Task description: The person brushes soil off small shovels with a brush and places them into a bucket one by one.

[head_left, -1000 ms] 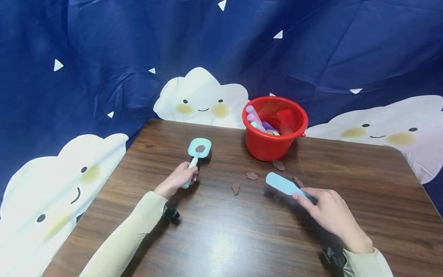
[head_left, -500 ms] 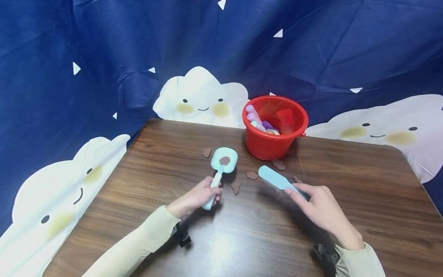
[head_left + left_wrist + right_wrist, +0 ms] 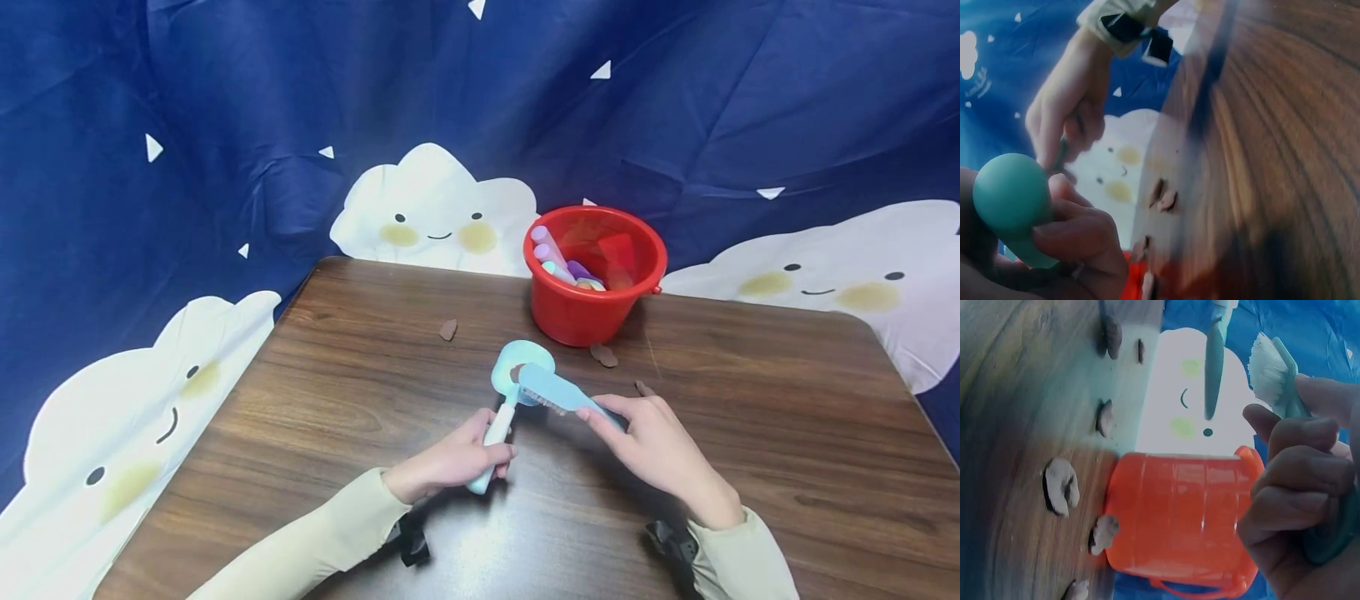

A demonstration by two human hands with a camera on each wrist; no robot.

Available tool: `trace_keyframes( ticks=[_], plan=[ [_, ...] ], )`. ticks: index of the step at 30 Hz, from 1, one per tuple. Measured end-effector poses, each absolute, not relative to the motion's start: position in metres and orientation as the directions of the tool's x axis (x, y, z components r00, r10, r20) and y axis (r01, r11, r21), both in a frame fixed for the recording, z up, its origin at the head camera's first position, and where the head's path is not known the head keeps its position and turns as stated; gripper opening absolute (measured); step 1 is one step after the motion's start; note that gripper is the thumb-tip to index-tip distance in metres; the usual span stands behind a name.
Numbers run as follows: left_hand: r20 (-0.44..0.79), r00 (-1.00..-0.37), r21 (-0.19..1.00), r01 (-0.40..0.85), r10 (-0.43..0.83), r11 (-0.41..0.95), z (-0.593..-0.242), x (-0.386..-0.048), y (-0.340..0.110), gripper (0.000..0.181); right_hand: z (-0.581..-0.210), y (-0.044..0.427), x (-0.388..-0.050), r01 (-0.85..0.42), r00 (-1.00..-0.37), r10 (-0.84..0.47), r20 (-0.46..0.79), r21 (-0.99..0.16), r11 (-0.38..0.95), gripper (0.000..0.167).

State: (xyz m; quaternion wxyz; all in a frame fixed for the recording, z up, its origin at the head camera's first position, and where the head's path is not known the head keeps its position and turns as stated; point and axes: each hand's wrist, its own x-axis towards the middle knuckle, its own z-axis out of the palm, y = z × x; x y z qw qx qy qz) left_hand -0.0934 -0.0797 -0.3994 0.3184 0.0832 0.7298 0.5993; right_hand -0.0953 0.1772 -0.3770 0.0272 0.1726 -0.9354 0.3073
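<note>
My left hand [image 3: 459,457] grips the handle of a light-blue toy shovel [image 3: 504,365], its blade raised off the table. A flat brown piece [image 3: 516,372] lies on the blade, partly covered. My right hand [image 3: 660,442] holds a light-blue brush [image 3: 558,390], bristles facing down and left, its head overlapping the blade in the head view. In the right wrist view, the bristles [image 3: 1267,374] and the edge-on shovel [image 3: 1214,372] appear apart. The left wrist view shows the rounded teal handle end [image 3: 1013,194] inside the curled fingers.
Brown pieces [image 3: 447,330] are scattered on the wooden table [image 3: 360,325], several of them visible in the right wrist view [image 3: 1061,486]. A red bucket [image 3: 576,315] with pastel-handled items inside stands near the back edge. Behind hangs a blue curtain [image 3: 247,100] with clouds.
My left hand has carried the shovel and its brown piece rightward and nearer. My right hand has brought the brush left, over the blade, and turned it so its bristles show.
</note>
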Motion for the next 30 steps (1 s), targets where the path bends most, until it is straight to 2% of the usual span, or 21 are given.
trace_keyframes(
  ticks=[16,22,30],
  plan=[
    [-0.285,-0.814,0.913,-0.070,0.505,0.402,-0.398,-0.082,-0.072,0.025,-0.386,0.172,-0.095,-0.356,-0.934,-0.309,0.178,-0.504,0.787,0.039],
    [-0.287,-0.828,0.899,-0.061,0.482,0.433,-0.398,-0.080,-0.071,0.023,-0.395,0.174,-0.096,-0.403,-0.910,-0.300,0.286,-0.443,0.801,0.038],
    [-0.296,-0.837,0.890,-0.067,0.460,0.450,-0.397,-0.079,-0.070,0.019,-0.409,0.175,-0.096,-0.499,-0.827,-0.298,0.476,-0.380,0.779,0.034]
  ],
)
